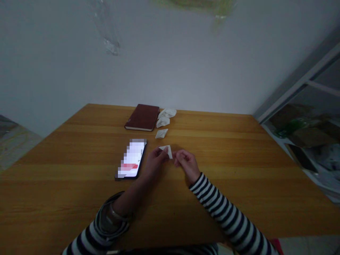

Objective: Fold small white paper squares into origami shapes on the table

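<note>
My left hand [156,158] pinches a small folded piece of white paper [169,152], thumb on top. The paper comes to pointed corners and stands out past the fingertips. Just to the right, my right hand [187,163] is closed with thumb and forefinger together, close to the paper's right edge; whether anything is between those fingers is too small to tell. Beyond the hands lies a flat folded white square [161,133]. Crumpled white tissue [167,113] lies behind it, with another crumpled piece [163,122] in front.
A phone [132,157] with its screen lit lies left of my left hand. A dark red notebook [142,117] rests near the wall, beside the tissues. The wooden table [228,141] meets the wall at the back. Shelves with boxes [316,138] stand on the right.
</note>
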A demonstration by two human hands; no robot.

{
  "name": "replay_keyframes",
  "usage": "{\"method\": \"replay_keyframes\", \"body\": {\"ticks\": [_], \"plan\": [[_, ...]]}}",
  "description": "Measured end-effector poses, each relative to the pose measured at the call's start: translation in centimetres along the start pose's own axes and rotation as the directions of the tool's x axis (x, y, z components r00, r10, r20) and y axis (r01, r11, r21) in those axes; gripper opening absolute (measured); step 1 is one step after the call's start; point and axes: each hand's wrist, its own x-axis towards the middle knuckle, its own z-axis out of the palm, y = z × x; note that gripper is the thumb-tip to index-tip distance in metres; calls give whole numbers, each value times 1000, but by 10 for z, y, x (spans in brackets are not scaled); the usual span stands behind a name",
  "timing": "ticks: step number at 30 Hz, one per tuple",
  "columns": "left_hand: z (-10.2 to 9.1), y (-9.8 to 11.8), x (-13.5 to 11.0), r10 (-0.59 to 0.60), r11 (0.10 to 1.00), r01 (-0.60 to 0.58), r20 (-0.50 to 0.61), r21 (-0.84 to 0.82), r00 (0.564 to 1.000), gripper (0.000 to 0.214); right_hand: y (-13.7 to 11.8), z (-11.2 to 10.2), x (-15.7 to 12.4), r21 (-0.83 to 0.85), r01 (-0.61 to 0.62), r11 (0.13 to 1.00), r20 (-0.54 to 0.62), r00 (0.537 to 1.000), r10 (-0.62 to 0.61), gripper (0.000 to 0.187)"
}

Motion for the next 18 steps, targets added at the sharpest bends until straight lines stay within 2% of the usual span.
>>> {"method": "replay_keyframes", "body": {"ticks": [4, 7, 10, 13, 15, 18], "plan": [[-3, 3, 1, -17, 991, 2, 105, 137, 994, 39, -8, -11, 4, -100, 96, 990, -89, 991, -105, 33], [-3, 4, 0, -23, 967, -23, 177, 252, 984, 37, -11, -14, 5, -111, 104, 988, -27, 994, -107, 34], [-4, 4, 1, 87, 935, -131, 147, 328, 985, 31, -7, -13, 5, -184, 129, 974, 38, 992, -124, 33], [-6, 6, 4, 199, 897, -213, 77, 387, 977, 29, 1, -12, 5, -250, 153, 956, 25, 988, -152, 24], [-8, 6, 4, 214, 893, -218, 54, 394, 975, 30, 5, -10, 5, -232, 129, 964, 31, 992, -125, 24], [-7, 5, 2, 175, 917, -185, 61, 353, 983, 40, 6, -7, 3, -170, 105, 980, 46, 994, -99, 35]]}}
